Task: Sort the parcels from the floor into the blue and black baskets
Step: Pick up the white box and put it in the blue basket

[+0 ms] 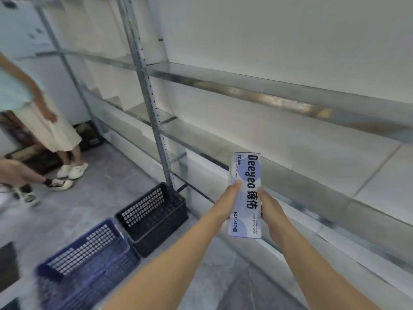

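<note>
Both hands are on it: left hand [226,203] and right hand [269,212] pinch the long edges of the Deegeo wet-wipes pack [244,173], label up, probably to read it before choosing. The pack is in the air, off the floor, right of the black basket [166,230]. The blue basket [89,276] sits just beside that one, below the metal shelving [245,91].

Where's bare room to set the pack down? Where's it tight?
Free: the black basket and blue basket, both apparently empty; the rack shelf behind the pack; the floor strip between baskets and bystanders' feet. Crowded: far left, feet and dark crates. The left hand and right hand grip the pack.
</note>
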`<move>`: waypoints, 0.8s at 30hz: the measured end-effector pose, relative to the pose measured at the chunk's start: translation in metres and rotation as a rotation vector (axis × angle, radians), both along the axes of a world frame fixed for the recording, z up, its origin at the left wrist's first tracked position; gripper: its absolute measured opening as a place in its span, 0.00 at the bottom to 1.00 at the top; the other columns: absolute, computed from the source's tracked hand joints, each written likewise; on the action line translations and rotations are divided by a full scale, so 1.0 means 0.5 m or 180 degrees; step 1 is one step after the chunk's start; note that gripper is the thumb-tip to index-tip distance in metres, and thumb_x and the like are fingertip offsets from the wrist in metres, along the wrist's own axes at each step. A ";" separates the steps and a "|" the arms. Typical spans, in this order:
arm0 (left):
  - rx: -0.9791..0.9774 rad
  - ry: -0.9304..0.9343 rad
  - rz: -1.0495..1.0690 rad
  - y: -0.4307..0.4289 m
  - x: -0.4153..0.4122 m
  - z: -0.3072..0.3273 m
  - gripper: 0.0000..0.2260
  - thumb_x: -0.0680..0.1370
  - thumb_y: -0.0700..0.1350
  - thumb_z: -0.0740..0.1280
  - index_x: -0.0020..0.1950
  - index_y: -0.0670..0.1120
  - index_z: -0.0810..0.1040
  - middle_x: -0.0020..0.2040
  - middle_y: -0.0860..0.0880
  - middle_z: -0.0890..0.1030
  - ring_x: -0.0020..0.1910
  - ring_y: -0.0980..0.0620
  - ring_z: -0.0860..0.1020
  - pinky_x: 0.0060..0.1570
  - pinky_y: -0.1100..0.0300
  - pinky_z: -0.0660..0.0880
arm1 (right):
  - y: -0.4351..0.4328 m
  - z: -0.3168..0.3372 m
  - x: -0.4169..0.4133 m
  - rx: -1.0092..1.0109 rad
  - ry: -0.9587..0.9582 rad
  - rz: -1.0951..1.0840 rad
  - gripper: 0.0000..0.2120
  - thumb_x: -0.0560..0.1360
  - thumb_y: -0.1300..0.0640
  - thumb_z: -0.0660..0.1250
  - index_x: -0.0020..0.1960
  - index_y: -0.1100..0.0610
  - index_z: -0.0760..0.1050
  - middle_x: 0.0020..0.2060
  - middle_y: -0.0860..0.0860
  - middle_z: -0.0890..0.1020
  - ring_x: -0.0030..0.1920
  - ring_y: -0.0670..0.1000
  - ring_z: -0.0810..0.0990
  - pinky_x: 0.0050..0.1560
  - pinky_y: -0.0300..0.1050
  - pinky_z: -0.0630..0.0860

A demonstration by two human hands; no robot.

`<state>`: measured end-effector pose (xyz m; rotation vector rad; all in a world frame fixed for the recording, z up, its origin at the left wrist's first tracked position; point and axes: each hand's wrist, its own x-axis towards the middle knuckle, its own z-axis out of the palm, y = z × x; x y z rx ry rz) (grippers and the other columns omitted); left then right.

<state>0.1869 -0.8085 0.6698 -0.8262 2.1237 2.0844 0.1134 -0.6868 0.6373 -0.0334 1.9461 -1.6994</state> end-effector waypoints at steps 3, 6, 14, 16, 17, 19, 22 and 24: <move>0.0097 0.0020 0.0291 -0.056 0.048 -0.007 0.23 0.88 0.58 0.48 0.73 0.49 0.76 0.58 0.50 0.84 0.44 0.61 0.82 0.35 0.70 0.76 | -0.072 -0.001 0.029 -0.0009 -0.0100 0.0376 0.19 0.88 0.45 0.54 0.62 0.51 0.81 0.51 0.49 0.89 0.54 0.52 0.86 0.49 0.48 0.78; 0.0124 0.0092 0.0645 -0.116 0.106 -0.016 0.23 0.88 0.57 0.50 0.74 0.46 0.75 0.54 0.51 0.84 0.41 0.63 0.82 0.34 0.71 0.76 | -0.150 -0.010 0.064 0.0027 -0.0138 0.0697 0.19 0.88 0.46 0.55 0.63 0.54 0.81 0.50 0.51 0.88 0.52 0.52 0.86 0.48 0.48 0.78; 0.0249 -0.0047 0.1491 -0.311 0.302 -0.044 0.22 0.87 0.62 0.52 0.71 0.54 0.77 0.49 0.58 0.84 0.41 0.65 0.81 0.34 0.69 0.74 | -0.393 -0.038 0.208 0.0129 -0.0083 0.1498 0.17 0.88 0.46 0.54 0.62 0.49 0.80 0.51 0.51 0.88 0.49 0.50 0.86 0.45 0.45 0.79; 0.0283 -0.0072 0.1633 -0.371 0.354 -0.049 0.22 0.87 0.61 0.52 0.71 0.54 0.77 0.49 0.58 0.83 0.42 0.64 0.81 0.35 0.69 0.74 | -0.466 -0.049 0.251 0.0122 -0.0124 0.1591 0.17 0.88 0.46 0.55 0.62 0.50 0.80 0.53 0.54 0.88 0.52 0.55 0.87 0.55 0.52 0.82; 0.0323 -0.0091 0.1714 -0.402 0.382 -0.050 0.22 0.87 0.62 0.52 0.72 0.54 0.77 0.49 0.58 0.83 0.42 0.64 0.81 0.35 0.69 0.74 | -0.503 -0.054 0.274 0.0132 -0.0150 0.1652 0.17 0.88 0.46 0.55 0.62 0.50 0.80 0.52 0.54 0.88 0.53 0.55 0.87 0.57 0.53 0.81; 0.0443 -0.0095 0.1874 -0.467 0.438 -0.060 0.22 0.86 0.63 0.53 0.71 0.53 0.78 0.48 0.57 0.84 0.39 0.63 0.83 0.31 0.69 0.76 | -0.577 -0.064 0.323 0.0161 -0.0202 0.1813 0.17 0.88 0.45 0.55 0.63 0.50 0.80 0.52 0.53 0.89 0.54 0.56 0.87 0.61 0.57 0.81; 0.0424 -0.0112 0.2041 -0.555 0.518 -0.075 0.20 0.86 0.62 0.53 0.66 0.54 0.78 0.42 0.58 0.85 0.32 0.65 0.83 0.26 0.71 0.74 | -0.675 -0.074 0.396 0.0263 -0.0173 0.1943 0.17 0.88 0.45 0.55 0.63 0.51 0.81 0.53 0.52 0.88 0.54 0.55 0.86 0.58 0.54 0.81; 0.0475 -0.0141 0.2089 -0.611 0.564 -0.085 0.21 0.86 0.64 0.53 0.67 0.56 0.78 0.45 0.58 0.87 0.37 0.64 0.85 0.30 0.68 0.77 | -0.734 -0.082 0.440 0.0303 -0.0166 0.2032 0.18 0.88 0.45 0.55 0.63 0.50 0.81 0.53 0.51 0.88 0.53 0.52 0.86 0.49 0.49 0.79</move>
